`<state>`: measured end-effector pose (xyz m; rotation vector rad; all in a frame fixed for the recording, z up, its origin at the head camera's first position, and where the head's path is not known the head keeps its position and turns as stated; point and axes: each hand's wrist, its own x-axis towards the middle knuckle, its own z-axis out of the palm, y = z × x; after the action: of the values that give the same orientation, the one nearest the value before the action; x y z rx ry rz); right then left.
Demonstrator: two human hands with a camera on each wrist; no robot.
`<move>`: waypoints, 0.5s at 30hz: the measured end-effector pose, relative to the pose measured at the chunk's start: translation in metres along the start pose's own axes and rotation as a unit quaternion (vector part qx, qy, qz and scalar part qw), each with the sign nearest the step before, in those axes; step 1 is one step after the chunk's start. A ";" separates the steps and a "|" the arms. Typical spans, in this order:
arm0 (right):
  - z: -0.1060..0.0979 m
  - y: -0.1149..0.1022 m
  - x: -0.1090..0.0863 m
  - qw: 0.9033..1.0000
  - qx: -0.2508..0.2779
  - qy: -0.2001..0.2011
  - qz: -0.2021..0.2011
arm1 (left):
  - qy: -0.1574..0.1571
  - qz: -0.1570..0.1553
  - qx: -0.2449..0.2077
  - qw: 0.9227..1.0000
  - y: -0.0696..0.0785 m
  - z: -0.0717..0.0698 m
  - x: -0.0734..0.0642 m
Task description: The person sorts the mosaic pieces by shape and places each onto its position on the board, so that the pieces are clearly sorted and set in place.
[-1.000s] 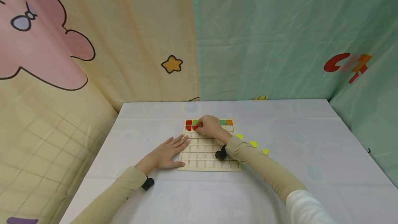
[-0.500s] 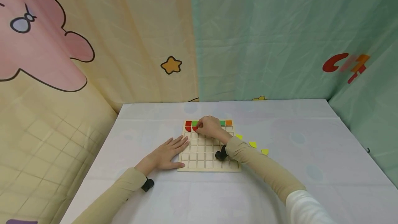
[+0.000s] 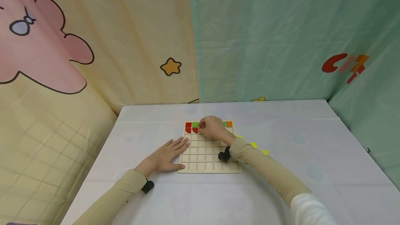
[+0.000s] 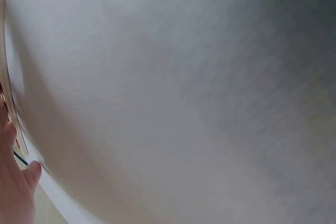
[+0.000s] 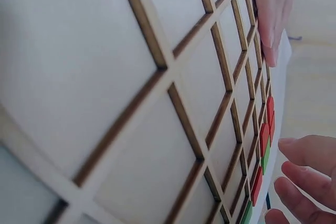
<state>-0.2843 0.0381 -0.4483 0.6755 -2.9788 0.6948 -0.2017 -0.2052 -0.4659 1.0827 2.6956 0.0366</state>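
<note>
A wooden grid board (image 3: 204, 171) lies on the table. My left hand (image 3: 167, 155) rests flat at its left edge, fingers spread, fingertips on the rim. Over the upper rows, my right hand (image 3: 212, 128) is bent with fingertips apart; the right wrist view shows a gap between thumb and fingers, with nothing held. Beside those fingertips, a red rounded piece (image 3: 195, 130) sits in the second row, with another red rounded piece (image 3: 188, 130) to its left. Above them are a red square (image 3: 188, 125) and a green square (image 3: 195, 124). My right hand hides the top row's middle.
An orange square (image 3: 229, 124) fills a cell at the top right of the board. Several yellow pieces (image 3: 253, 145) lie right of the board, partly behind my right sleeve (image 3: 268, 166). Printed curtains (image 3: 265, 44) hang behind the white table (image 3: 306, 162).
My right hand shifts slightly right, its fingertips drawing away from the second red rounded piece. My left hand keeps its place on the board edge. The head view tilts slightly.
</note>
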 end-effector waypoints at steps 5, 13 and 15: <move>-0.008 -0.002 -0.007 1.000 -0.010 -0.001 0.012 | 0.008 0.006 -0.002 1.000 0.001 -0.001 -0.001; -0.018 0.004 -0.019 1.000 0.004 0.010 -0.002 | 0.012 0.007 0.002 1.000 0.001 0.000 -0.001; -0.020 0.007 -0.022 1.000 0.007 0.014 -0.008 | 0.012 0.007 0.002 1.000 0.001 0.000 -0.001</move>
<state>-0.2688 0.0609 -0.4353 0.6843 -2.9421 0.7194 -0.2008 -0.2054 -0.4655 1.1085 2.7113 0.0472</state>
